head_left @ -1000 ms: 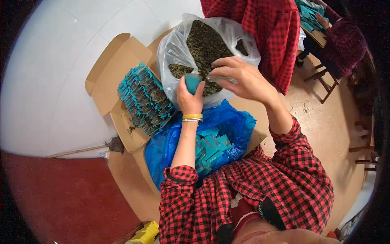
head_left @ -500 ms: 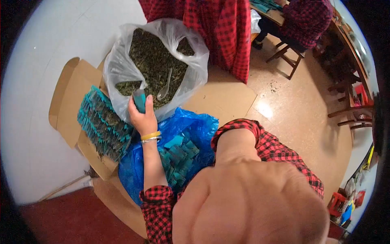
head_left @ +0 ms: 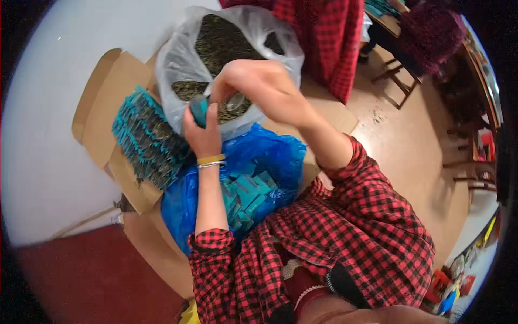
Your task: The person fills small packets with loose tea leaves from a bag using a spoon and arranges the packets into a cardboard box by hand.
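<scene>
My left hand [head_left: 204,129] is closed around a small teal pouch [head_left: 199,112], held upright at the near edge of a clear plastic bag [head_left: 181,54]. My right hand [head_left: 253,81] arches over the bag from the right. Its curled fingers reach down to the top of the pouch, and their tips are mostly hidden, so I cannot tell what is between them. Dark green dried leaves [head_left: 221,46] fill the bag. A clear plastic spoon [head_left: 236,102] lies on them, partly covered by my right arm.
Rows of teal pouches [head_left: 148,137] stand packed in an open cardboard box [head_left: 102,108] at left. Flat teal pouches [head_left: 248,189] lie in a blue plastic bag [head_left: 288,154] before me. Red checked cloth [head_left: 324,43] hangs behind. Another person [head_left: 431,35] sits by a wooden stool [head_left: 399,81].
My right hand has moved from close in front of the camera to the top of the pouch. The left hand keeps its hold. The whole view has shifted slightly.
</scene>
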Motion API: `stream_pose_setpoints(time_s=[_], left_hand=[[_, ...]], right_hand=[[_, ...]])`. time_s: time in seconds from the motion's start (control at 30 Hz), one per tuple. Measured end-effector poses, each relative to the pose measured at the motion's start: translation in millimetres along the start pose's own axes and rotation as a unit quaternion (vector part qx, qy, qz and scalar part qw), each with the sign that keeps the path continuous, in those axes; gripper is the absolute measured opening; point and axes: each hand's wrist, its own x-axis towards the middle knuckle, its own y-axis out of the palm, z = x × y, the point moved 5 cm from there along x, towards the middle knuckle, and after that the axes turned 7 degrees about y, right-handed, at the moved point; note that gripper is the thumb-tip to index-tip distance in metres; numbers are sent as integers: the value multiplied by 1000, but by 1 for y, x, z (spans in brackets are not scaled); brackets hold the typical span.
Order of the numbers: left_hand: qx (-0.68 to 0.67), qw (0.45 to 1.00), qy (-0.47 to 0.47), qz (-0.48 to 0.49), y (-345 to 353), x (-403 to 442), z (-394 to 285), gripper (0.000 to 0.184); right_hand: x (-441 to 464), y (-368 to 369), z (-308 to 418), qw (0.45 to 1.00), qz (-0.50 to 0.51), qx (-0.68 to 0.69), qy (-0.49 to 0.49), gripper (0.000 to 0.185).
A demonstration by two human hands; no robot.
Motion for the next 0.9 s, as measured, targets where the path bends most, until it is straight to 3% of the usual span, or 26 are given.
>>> stream_pose_setpoints(time_s=[0.07,0.13,0.3,0.4,0.57,0.67,0.73,0.83,0.9], left_hand=[[5,1000,2,9,-3,0,-4,58],[-23,999,-30,17,0,-1,0,58],[-22,999,-23,-2,6,-3,7,58],[-15,1000,8,-20,5,-5,5,49],[-22,999,6,-24,1,-3,6,44],[-24,999,1,-30,1,-5,6,43],[-26,999,1,-38,-2,1,4,42],[-69,996,-60,7,-8,1,2,55],[-70,995,-65,0,-10,1,5,55]], right_hand=[[15,-9,-105,930,5,-362,65,25],[14,-10,-156,826,-8,-562,31,23],[27,16,-162,808,20,-588,-14,31],[39,16,-181,788,126,-566,206,46],[51,21,-178,754,220,-574,230,51],[55,25,-181,689,324,-599,249,49],[62,19,-183,678,314,-624,231,44],[63,7,-185,654,305,-662,200,35],[74,-15,-166,682,184,-684,182,29]])
